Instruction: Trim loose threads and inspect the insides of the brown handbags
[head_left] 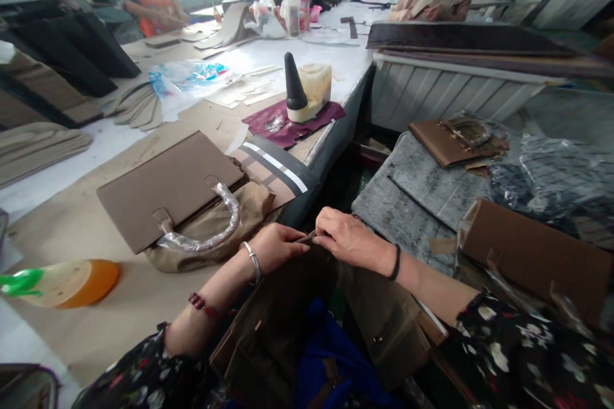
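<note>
In the head view a dark brown bag (384,335) lies across my lap, its sides spread apart. My left hand (278,246) is closed in a pinch on a thin edge at the bag's top. Close beside it, my right hand (350,239) pinches the same edge between thumb and fingers. Whether that edge is fabric or leather is too small to tell. Blue cloth (330,348) shows below, between the bag's sides. To the left, on the table, rests a taupe handbag (167,185) with a plastic-wrapped handle.
A bottle of orange liquid (81,284) lies at the table's left. A glue pot with a black cone (295,92) stands on purple leather (259,120). Two brown handbags (532,255) (436,140) lie on a grey padded surface (417,185) at right. Other people work farther back.
</note>
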Tool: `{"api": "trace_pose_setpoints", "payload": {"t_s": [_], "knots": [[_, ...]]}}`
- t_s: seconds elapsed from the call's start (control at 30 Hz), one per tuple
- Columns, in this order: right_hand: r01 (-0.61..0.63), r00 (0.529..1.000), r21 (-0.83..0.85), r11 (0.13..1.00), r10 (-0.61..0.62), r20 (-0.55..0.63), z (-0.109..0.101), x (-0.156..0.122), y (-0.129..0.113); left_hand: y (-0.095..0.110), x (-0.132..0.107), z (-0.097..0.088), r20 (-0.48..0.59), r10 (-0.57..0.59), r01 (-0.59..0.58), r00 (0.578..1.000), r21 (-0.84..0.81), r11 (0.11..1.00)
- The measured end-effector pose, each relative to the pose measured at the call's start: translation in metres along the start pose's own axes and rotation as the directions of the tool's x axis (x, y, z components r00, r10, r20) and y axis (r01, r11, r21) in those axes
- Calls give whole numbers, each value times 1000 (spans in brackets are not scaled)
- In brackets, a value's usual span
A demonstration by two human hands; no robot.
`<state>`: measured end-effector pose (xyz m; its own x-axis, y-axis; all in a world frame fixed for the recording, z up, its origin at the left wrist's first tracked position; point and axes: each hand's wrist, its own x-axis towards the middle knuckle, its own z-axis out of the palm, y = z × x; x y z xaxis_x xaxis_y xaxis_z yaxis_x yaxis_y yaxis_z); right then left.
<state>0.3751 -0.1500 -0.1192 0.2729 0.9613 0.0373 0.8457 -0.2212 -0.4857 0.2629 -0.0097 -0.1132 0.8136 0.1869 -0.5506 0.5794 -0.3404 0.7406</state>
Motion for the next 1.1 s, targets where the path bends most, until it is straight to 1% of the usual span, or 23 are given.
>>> {"api": "trace_pose_setpoints", "payload": {"t_s": [0.13,0.3,0.43,0.57,0.63,0.7,0.83,0.93,1.1], "knots": [[12,999,4,1000,-12,29,-1,0,3,-1,2,1,6,26,-26,1000,46,999],[35,998,11,999,-36,58,0,0,5,1,3,2,39,107,-111,993,126,986],[13,1000,35,999,-14,8,5,-1,8,7,2,3,14,138,-137,990,269,953],[-26,996,116,993,36,-84,6,-5,15,11,1,4,-42,118,-97,992,339,936],[-59,991,131,990,74,-109,5,-8,19,11,2,4,-55,98,-72,994,351,934],[-97,993,107,990,104,-61,4,-11,22,11,3,4,-53,92,-68,994,346,936],[-124,986,-7,992,124,107,3,-13,24,8,5,3,-61,97,-70,993,342,937],[-115,983,-14,993,116,144,2,-11,24,4,5,0,-69,86,-57,994,344,937],[-95,983,-7,995,95,156,3,-7,26,2,7,-1,-83,66,-34,994,340,940]]}}
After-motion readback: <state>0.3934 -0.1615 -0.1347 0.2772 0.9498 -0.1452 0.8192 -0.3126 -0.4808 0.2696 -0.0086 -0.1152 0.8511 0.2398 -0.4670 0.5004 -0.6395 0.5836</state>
